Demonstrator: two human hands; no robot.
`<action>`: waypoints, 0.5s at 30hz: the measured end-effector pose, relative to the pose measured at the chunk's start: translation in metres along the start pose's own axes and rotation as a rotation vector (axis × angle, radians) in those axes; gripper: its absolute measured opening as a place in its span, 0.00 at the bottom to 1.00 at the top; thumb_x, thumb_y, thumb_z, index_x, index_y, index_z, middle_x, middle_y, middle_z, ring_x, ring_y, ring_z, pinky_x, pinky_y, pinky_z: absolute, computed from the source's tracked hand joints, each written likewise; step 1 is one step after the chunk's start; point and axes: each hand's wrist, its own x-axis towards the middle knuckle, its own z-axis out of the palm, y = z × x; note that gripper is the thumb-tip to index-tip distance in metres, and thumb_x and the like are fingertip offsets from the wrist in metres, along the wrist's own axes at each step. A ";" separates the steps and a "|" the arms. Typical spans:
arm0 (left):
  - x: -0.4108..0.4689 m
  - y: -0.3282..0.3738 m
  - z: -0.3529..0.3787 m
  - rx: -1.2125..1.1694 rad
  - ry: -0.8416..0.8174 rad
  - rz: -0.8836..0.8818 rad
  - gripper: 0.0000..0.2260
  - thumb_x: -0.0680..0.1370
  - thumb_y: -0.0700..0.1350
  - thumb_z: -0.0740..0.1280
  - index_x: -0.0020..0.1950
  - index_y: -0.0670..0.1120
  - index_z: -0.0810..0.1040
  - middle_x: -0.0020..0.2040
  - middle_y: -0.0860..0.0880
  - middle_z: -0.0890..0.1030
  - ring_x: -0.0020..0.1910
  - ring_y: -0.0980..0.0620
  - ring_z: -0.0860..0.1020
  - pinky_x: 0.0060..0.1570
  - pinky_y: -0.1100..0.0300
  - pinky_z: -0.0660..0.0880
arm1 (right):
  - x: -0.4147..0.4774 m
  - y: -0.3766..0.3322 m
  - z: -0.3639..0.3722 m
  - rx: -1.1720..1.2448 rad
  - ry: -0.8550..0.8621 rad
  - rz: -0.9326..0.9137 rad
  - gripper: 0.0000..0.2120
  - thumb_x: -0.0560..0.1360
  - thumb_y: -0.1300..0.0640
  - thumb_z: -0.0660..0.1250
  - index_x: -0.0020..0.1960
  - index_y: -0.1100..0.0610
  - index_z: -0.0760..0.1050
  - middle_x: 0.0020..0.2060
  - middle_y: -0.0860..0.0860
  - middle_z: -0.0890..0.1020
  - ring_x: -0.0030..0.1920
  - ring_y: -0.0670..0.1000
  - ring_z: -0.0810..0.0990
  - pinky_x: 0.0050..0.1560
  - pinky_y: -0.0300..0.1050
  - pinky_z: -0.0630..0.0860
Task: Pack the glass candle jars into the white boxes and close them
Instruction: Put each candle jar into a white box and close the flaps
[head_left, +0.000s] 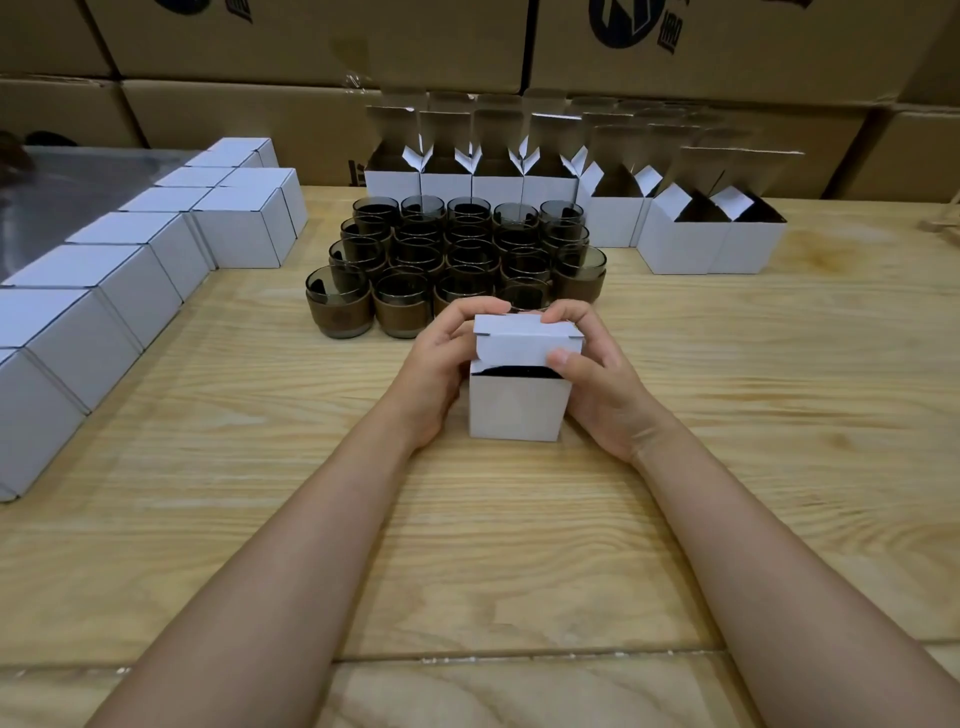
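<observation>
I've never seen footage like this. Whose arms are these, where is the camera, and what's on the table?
There is no machine here: these are a person's two bare arms, filmed by one camera worn on the head, looking forward and down. The left hand and right hand hold a white box standing on the wooden table. Its lid flap is bent over but not tucked in, and something dark shows inside. Behind it stand dark glass candle jars, not yet packed. At the back are open boxes; along the left, closed boxes. Brown cartons are stacked behind.
</observation>
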 end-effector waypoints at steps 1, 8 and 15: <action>-0.001 0.001 -0.001 -0.034 -0.020 -0.025 0.12 0.71 0.45 0.62 0.53 0.50 0.77 0.48 0.55 0.83 0.48 0.51 0.79 0.45 0.56 0.74 | 0.000 0.000 -0.001 -0.010 -0.010 -0.009 0.12 0.70 0.61 0.64 0.52 0.52 0.68 0.54 0.52 0.76 0.54 0.54 0.74 0.50 0.48 0.74; -0.006 0.007 -0.002 -0.120 -0.083 -0.056 0.18 0.66 0.47 0.61 0.55 0.48 0.75 0.55 0.46 0.77 0.55 0.43 0.70 0.52 0.49 0.68 | 0.000 0.002 -0.001 -0.046 -0.008 -0.026 0.13 0.69 0.64 0.64 0.51 0.53 0.68 0.53 0.53 0.75 0.53 0.54 0.74 0.49 0.47 0.73; -0.006 0.007 -0.004 -0.097 -0.182 -0.077 0.35 0.54 0.63 0.78 0.56 0.50 0.73 0.57 0.50 0.79 0.54 0.47 0.75 0.52 0.52 0.74 | 0.000 0.004 -0.001 -0.060 -0.002 -0.038 0.13 0.69 0.64 0.65 0.51 0.53 0.69 0.54 0.54 0.73 0.53 0.54 0.73 0.48 0.46 0.74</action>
